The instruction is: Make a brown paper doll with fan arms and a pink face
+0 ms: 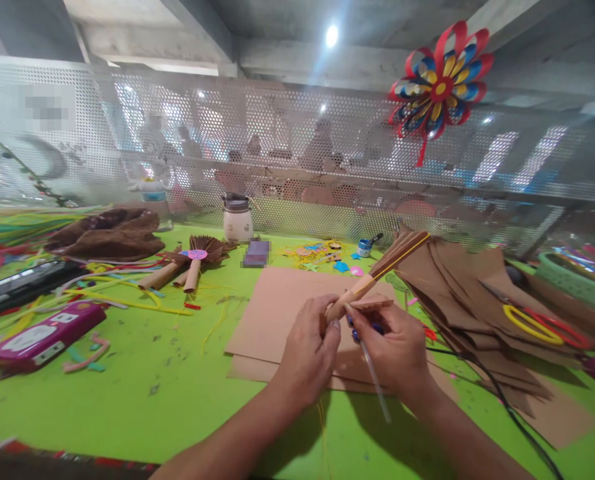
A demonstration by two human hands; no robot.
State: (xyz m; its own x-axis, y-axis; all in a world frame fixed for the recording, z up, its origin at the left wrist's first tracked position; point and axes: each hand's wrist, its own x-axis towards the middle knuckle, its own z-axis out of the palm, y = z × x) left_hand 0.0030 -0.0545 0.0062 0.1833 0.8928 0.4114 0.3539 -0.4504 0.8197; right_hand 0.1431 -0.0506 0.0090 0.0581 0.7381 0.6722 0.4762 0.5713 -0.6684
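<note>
Above a stack of brown paper sheets (pixel 272 313), my left hand (pixel 310 347) is closed around the rolled brown paper handle of a pleated paper fan (pixel 377 272). The fan's folded end points up and right, with a yellow strip along it. My right hand (pixel 397 347) is closed close beside the handle, its fingertips at a loose brown paper flap (pixel 372 303). Inside it is a dark blue glue gun, mostly hidden by the fingers. A translucent glue stick (pixel 376 380) sticks out below, and a black cord (pixel 497 387) runs off to the right.
Pleated brown paper (pixel 457 280) and yellow-and-red scissors (pixel 537 327) lie at the right. Small paper fans (pixel 195 263), a purple case (pixel 47 337) and coloured strips lie left. A white bottle (pixel 237 219) and a blue pot (pixel 364 248) stand behind, before a perforated screen (pixel 297 147).
</note>
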